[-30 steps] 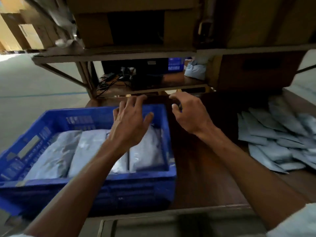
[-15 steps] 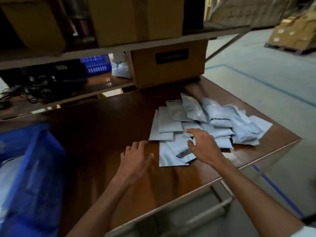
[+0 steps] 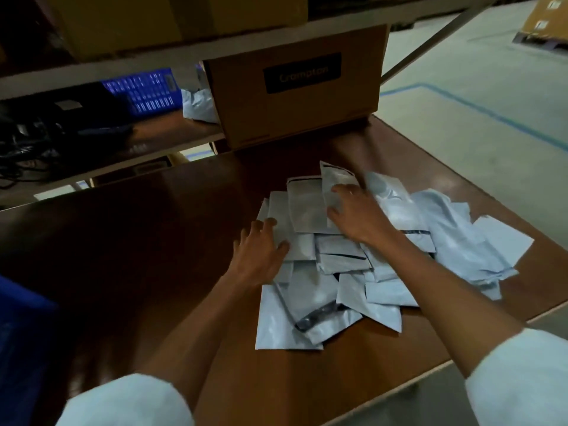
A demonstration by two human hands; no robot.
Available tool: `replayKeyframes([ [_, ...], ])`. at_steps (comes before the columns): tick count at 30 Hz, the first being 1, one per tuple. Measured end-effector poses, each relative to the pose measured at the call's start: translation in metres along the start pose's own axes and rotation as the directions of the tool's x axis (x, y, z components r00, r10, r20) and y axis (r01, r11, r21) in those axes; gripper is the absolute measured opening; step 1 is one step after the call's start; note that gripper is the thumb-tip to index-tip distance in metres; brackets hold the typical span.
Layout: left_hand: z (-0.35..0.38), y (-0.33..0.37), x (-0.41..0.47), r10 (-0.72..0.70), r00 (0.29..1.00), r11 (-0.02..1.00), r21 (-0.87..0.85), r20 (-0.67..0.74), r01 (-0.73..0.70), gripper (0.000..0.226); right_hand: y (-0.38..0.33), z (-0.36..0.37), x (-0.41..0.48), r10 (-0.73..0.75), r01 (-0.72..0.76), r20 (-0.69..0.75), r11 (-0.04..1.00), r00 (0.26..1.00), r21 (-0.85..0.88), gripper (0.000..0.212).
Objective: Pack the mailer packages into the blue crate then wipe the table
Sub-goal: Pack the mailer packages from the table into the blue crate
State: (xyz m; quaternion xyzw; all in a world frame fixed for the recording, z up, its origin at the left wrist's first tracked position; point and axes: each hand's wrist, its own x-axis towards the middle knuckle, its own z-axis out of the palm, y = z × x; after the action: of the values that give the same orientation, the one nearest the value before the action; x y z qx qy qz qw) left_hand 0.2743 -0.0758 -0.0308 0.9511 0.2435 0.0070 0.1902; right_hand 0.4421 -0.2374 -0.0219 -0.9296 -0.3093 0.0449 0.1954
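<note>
we find a loose heap of pale grey mailer packages (image 3: 362,259) lying on the brown table (image 3: 138,241), toward its right half and near the front edge. the packages overlap one another at many angles; several show a dark sealing strip along one end. we cannot count them reliably.

the left hand (image 3: 261,250) lies palm down at the left edge of the heap, fingers spread flat, fingertips and thumb resting on the nearest package. it presses on the package and does not grasp it; the hand is open and wide.

the right hand (image 3: 356,216) lies palm down on top of the heap, further back, fingers spread over an upper package whose far end tilts up a little. whether the fingers hook under an edge we cannot tell; nothing is lifted clear of the heap.

both forearms are bare, with light sleeves (image 3: 129,401) at the bottom of the view.

the blue crate (image 3: 21,339) shows only as a corner at the lower left, well apart from the heap; its contents are out of view.

a brown cardboard box (image 3: 295,87) with a dark label stands at the back of the table, behind the heap. beyond it, under a shelf, we note a second blue basket (image 3: 144,90) and a tangle of dark cables (image 3: 24,142).
</note>
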Motion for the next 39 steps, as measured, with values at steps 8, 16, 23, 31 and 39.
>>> replayKeyframes([
  [8,0.045,0.011,0.045,-0.032,0.992,0.983,0.185,0.12,0.009,0.097,0.007,0.04,0.034,0.084,-0.061,0.157,0.988,0.984,-0.142,0.06],
  [16,0.031,-0.013,0.003,-0.055,0.996,0.982,0.185,0.072,0.041,0.078,-0.023,0.061,0.003,-0.051,0.074,0.146,0.985,0.988,-0.157,0.059],
  [23,-0.01,-0.099,-0.11,-0.183,0.983,0.977,0.109,0.008,0.181,0.081,-0.106,0.07,-0.078,-0.279,0.286,0.065,0.946,0.958,-0.155,0.062],
  [31,-0.023,-0.167,-0.223,-0.419,0.908,0.908,-0.003,0.002,0.419,0.088,-0.208,0.097,-0.175,-0.549,0.578,0.193,0.801,0.813,-0.154,0.06],
  [39,-0.022,-0.173,-0.253,-0.523,0.85,0.845,-0.101,0.055,0.526,0.085,-0.217,0.145,-0.19,-0.468,0.492,0.208,0.867,0.859,-0.079,0.07],
])
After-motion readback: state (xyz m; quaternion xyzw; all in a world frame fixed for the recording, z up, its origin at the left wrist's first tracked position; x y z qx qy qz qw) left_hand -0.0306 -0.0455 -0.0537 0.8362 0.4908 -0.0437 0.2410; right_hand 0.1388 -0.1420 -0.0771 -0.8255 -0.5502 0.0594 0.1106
